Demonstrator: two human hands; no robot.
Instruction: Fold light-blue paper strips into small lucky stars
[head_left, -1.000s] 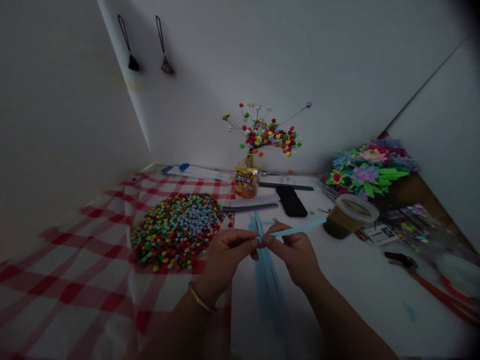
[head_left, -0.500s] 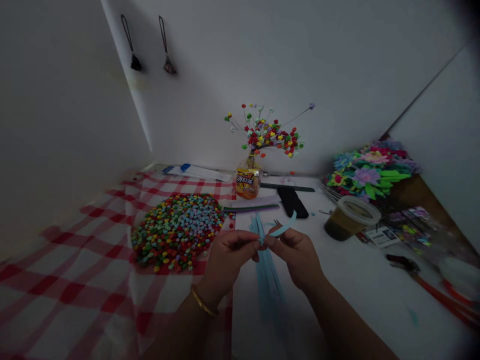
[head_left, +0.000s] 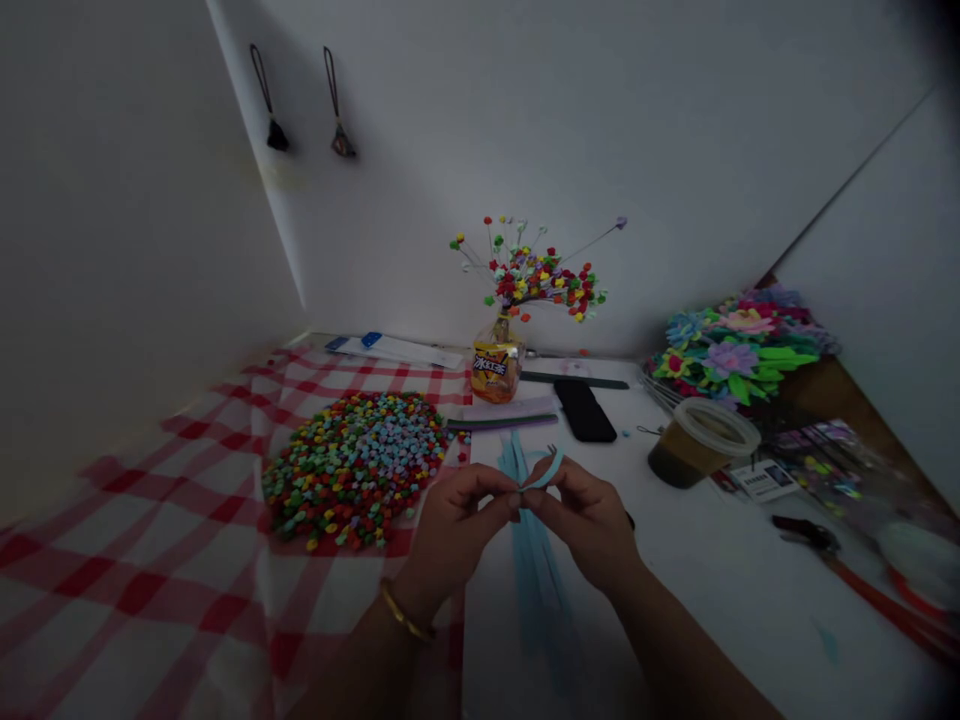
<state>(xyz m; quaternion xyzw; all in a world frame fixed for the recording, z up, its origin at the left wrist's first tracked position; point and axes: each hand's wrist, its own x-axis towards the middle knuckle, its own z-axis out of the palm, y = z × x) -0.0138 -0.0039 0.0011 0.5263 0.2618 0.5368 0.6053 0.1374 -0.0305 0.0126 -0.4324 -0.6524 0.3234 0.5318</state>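
Note:
A light blue paper strip (head_left: 553, 470) curls up between my two hands over the white table. My left hand (head_left: 466, 512), with a gold bangle at the wrist, pinches one end between thumb and fingertips. Fingertips of my right hand (head_left: 585, 512) press together on the strip just beside, the two hands almost touching. The folded part at the fingertips is mostly hidden. Below the hands lies a bundle of light blue paper strips (head_left: 536, 565). A large heap of small colourful folded paper stars (head_left: 360, 465) rests to the left of my left hand.
Behind the hands stand a cut bottle (head_left: 496, 370) holding stars on stems and a black phone (head_left: 585, 410). On the right are a lidded plastic tub (head_left: 701, 445), fuzzy craft flowers (head_left: 739, 350) and orange-handled pliers (head_left: 847, 570). A red checked cloth (head_left: 150, 590) covers the left side.
The free end of the blue strip has drawn in and now curls closer over my right fingers. My fingertips have come together slightly. The view has tilted up a little.

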